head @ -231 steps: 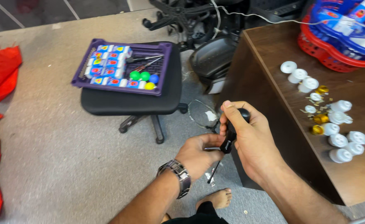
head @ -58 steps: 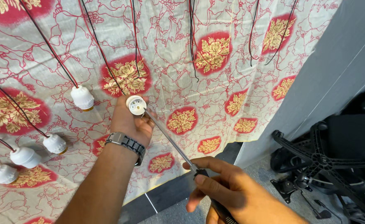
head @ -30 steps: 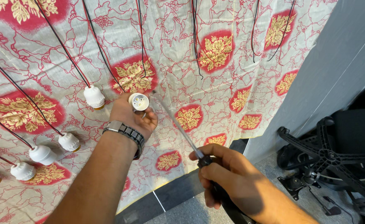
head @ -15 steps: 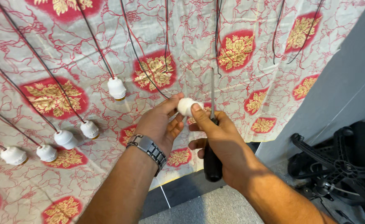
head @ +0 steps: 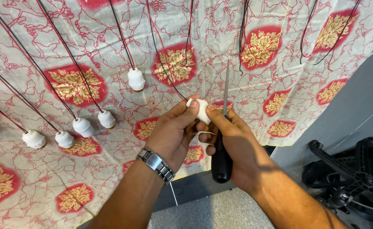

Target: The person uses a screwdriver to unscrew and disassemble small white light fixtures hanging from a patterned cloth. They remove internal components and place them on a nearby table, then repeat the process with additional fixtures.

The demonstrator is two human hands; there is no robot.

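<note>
Both hands have closed tighter on the white socket since 0.5 s ago.
Left hand fingers clamp it; right hand grips the screwdriver, blade at 12 o'clock. 6 sockets hang finished at 9 o'clock, bare wires remain at 2.

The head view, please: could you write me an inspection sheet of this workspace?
Surface: white cloth with red and gold floral medallions, hanging as a backdrop.
Job's things: small white plastic lamp socket, pinched between both hands; black-handled screwdriver with a thin metal shaft, shaft pointing up.
Clutter: five more white sockets on wires against the cloth, e.g.; a sixth partly cut off at the left edge.
Grippers: left hand grips the socket, metal wristwatch on the wrist; right hand holds the screwdriver handle and touches the socket.
Cables: black and red wires run down the cloth to the sockets.
Surroundings: grey wall; black chair base, lower right.
</note>
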